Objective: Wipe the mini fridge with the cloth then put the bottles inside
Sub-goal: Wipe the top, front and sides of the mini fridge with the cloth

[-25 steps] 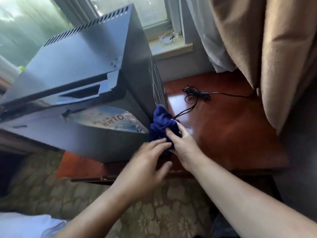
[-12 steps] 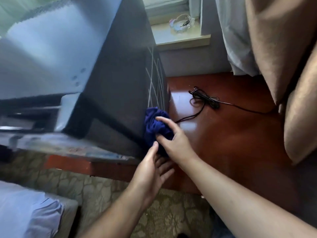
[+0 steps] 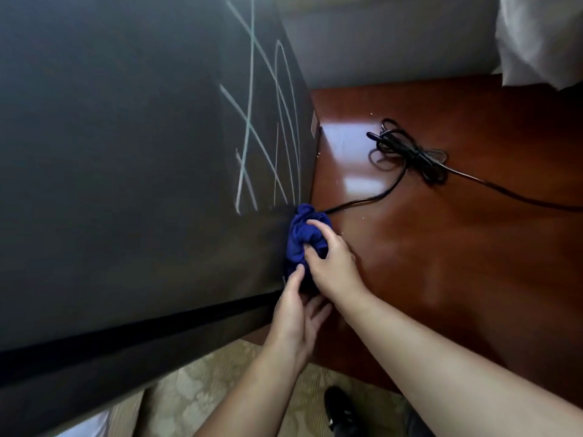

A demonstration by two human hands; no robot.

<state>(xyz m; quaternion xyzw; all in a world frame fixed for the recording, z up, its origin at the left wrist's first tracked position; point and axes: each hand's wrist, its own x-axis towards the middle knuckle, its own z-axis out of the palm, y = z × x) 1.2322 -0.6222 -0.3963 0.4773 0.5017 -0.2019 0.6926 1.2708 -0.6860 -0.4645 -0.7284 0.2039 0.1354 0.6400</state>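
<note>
while the right hand [image 3: 331, 263] presses the blue cloth [image 3: 298, 244] to the fridge [image 3: 126, 152], its fingers curl over the wad and its thumb pinches it from the front, so the cloth is gripped in a tight bunch. the cloth sits low on the fridge's dark side, at the near corner where that side meets the table [image 3: 457, 263]; whether it also touches the wood i cannot tell. the left hand [image 3: 296, 320] lies just under the right one, its fingers straight and a little spread, its thumb tip touching the bottom of the cloth; it grips nothing. pale scratch lines [image 3: 252, 137] cross the side above the cloth, and a black strip runs along the fridge below the hands. a black cable [image 3: 410, 152] lies on the table right of the fridge, bundled in loops; one strand runs from the bundle down to the cloth and goes behind it, another runs off to the right. a white curtain [image 3: 542, 36] hangs at the upper right. a patterned carpet [image 3: 195, 392] shows below the table edge, with a dark shoe [image 3: 340, 411] on it.
</note>
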